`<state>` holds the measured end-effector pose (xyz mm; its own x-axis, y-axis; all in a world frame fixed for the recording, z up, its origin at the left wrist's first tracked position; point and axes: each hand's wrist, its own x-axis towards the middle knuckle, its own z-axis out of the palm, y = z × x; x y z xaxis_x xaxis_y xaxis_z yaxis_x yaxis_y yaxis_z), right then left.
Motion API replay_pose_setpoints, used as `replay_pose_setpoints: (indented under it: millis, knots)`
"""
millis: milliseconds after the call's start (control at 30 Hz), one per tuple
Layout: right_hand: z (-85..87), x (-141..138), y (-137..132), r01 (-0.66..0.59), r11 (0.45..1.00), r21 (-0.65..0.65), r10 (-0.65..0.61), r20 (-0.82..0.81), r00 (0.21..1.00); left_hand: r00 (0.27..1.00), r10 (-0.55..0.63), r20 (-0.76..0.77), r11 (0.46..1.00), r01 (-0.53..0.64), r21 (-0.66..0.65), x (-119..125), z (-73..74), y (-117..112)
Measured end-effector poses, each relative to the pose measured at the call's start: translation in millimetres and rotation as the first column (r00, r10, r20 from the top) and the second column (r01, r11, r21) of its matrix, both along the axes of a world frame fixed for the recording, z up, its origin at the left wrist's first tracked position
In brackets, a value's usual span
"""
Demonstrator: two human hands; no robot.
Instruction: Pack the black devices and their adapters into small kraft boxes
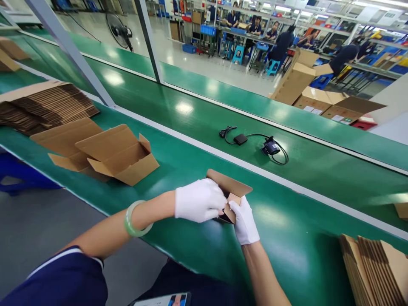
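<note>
A small brown cardboard box (230, 182) stands in front of me on the green work surface, its long lid flap raised on the far side. My left hand (200, 200), in a white glove, bends over its near left side with the fingers closed at the opening. They hide much of the inside. Also gloved, my right hand (245, 222) grips the right end of the box, with the thumb on a small end flap. Beyond the box, on the green conveyor belt (197, 123), lies a black device (270, 146) with a coiled cable and a black adapter box (240, 139).
Two open cardboard boxes (137, 163) stand to the left, beside a stack of flattened cartons (47, 106). More folded cartons (376, 267) lie at the lower right. Metal posts (149, 42) rise by the belt. Larger cartons (314, 100) and seated people are farther off.
</note>
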<state>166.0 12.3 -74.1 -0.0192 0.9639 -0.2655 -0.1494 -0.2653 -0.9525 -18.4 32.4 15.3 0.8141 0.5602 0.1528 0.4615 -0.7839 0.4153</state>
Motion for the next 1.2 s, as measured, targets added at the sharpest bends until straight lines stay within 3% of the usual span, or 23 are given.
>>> replay_pose_setpoints:
  millis: [33,67,100,133,167,300,367,467,500,600,733,800,900,1000,1100,1200]
  knots:
    - [0.1,0.0,-0.1,-0.004,1.000,-0.001,0.004,-0.004,1.000,0.976,0.127,0.179,0.992,-0.120,-0.047,-11.2,-3.8,-2.9]
    - [-0.2,0.2,-0.2,-0.007,1.000,-0.001,0.007,-0.009,1.000,0.893,0.302,0.335,0.953,-0.271,-0.136,-22.4,-9.9,-5.6]
    - [-0.8,0.6,-0.1,-0.011,1.000,-0.002,0.011,-0.014,1.000,0.752,0.503,0.426,0.864,-0.431,-0.260,-32.3,-18.1,-7.8]
    - [-1.6,1.3,0.0,-0.015,1.000,-0.004,0.015,-0.019,1.000,0.632,0.641,0.436,0.767,-0.514,-0.383,-40.0,-28.1,-9.2]
    - [-2.4,2.0,0.4,-0.021,1.000,-0.006,0.021,-0.022,1.000,0.591,0.695,0.410,0.714,-0.500,-0.489,-44.5,-39.2,-9.5]
    - [-5.1,5.3,2.0,-0.040,0.999,-0.014,0.040,-0.019,0.999,0.724,0.575,0.381,0.679,-0.163,-0.715,-31.4,-77.8,-2.5]
    - [-5.7,6.8,1.8,-0.051,0.999,-0.008,0.051,-0.018,0.999,0.707,0.574,0.412,0.624,-0.053,-0.779,-15.8,-85.2,1.3]
    - [-7.3,9.1,0.8,-0.067,0.996,0.052,0.067,0.013,0.998,0.610,0.667,0.427,0.519,0.031,-0.854,0.7,-84.2,1.2]
    - [-8.1,10.1,0.6,-0.067,0.994,0.089,0.065,0.029,0.997,0.576,0.695,0.432,0.511,0.027,-0.859,3.4,-82.6,-0.2]
    - [-10.0,14.4,1.4,-0.099,0.969,0.226,0.094,0.034,0.995,0.536,0.725,0.432,0.563,-0.100,-0.821,5.7,-78.5,-5.6]
    - [-9.8,24.3,6.1,-0.228,0.921,0.317,0.211,0.085,0.974,0.631,0.685,0.365,0.646,-0.294,-0.705,0.0,-78.6,-9.5]
    - [-7.5,31.4,8.0,-0.334,0.870,0.363,0.292,0.166,0.942,0.691,0.622,0.368,0.702,-0.284,-0.652,-7.9,-79.6,-9.9]
    - [0.6,41.7,5.8,-0.515,0.745,0.424,0.375,0.373,0.849,0.768,0.468,0.437,0.818,-0.189,-0.544,-23.4,-77.0,-10.9]
    - [12.9,46.4,-2.1,-0.644,0.671,0.367,0.275,0.683,0.677,0.870,0.337,0.359,0.908,-0.199,-0.370,-33.0,-67.4,-15.0]
    - [21.1,45.4,-7.4,-0.714,0.618,0.328,0.116,0.861,0.496,0.926,0.328,0.187,0.934,-0.288,-0.212,-31.9,-57.6,-20.1]
    - [21.0,44.1,-5.1,-0.761,0.537,0.365,0.005,0.901,0.435,0.936,0.330,0.125,0.941,-0.316,-0.117,-27.4,-54.7,-21.2]
